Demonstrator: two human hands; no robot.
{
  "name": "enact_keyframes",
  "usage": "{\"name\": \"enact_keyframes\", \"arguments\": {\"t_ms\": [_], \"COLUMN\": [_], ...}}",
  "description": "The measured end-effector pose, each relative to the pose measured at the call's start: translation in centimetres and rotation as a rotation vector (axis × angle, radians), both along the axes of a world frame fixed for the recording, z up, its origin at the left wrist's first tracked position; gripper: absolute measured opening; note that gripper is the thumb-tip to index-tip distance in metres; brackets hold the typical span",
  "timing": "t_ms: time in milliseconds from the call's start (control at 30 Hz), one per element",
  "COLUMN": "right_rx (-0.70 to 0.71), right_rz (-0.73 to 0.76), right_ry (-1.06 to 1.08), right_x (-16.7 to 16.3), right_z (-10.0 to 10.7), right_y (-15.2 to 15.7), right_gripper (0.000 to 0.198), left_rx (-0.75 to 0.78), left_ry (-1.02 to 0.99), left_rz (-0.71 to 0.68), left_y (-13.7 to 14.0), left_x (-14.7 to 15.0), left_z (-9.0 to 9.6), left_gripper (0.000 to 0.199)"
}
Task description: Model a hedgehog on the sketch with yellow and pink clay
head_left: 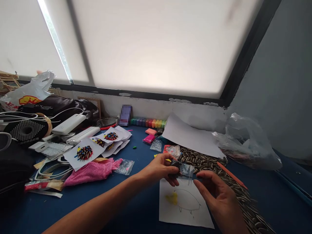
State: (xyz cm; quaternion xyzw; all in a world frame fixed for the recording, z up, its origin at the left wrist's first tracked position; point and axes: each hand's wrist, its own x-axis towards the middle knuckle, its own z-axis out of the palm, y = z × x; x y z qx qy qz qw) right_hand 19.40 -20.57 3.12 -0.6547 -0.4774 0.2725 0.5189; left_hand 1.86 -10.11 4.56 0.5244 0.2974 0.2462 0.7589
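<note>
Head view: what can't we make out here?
All in the head view:
Dark lump: full shape, covered by the left hand's fingers.
Seeds: extent beneath the white sheet.
Phone-like object: screen, pixelated.
Black object, far left: whole outline, cut by the left edge.
Clear bag: contents, obscured by crumpled plastic.

A: Big glow up top; daylight comes through the pale blind [158, 58], brightest low in its middle; a white-hot slit [53, 39] burns at upper left!

B: And everything below is backlit; the blue tabletop [143, 214] goes dim, the black bag [14, 169] at lower left sinks nearly to black; glints ride the plastic bag [248, 139] at right; the right hand [220, 198] sits in soft shade.

A: Sharpness?

B: Fair mid-frame; the clear packet [187, 170] reads poorly; wide-angle stretch toward the edges; blocky pixels cover an upright purplish rectangle [125, 115] left of centre.
</note>
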Motion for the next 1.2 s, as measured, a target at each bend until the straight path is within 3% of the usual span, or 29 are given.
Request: {"name": "enact_keyframes", "arguments": {"t_ms": [267, 567, 1200], "right_rx": [-0.002, -0.001, 0.04], "right_rz": [0.101, 0.114, 0.173], "right_ry": [-0.085, -0.123, -0.217], "right_x": [-0.1, 0.8, -0.5], "right_z": [-0.3, -1.0, 0.4], "right_y": [0.1, 0.3, -0.4], "right_gripper": [0.027, 0.025, 0.018], "left_rx": [-0.027, -0.061, -0.05], "left_ry": [-0.018, -0.051, -0.037], "left_rz": [-0.031, -0.053, -0.118], "left_y": [-0.4, -0.6, -1.2], "left_x": [0.4, 0.6, 0.6], "left_z": [-0.2, -0.7, -0.4], "left_gripper": [0.058, 0.061, 0.049]}}
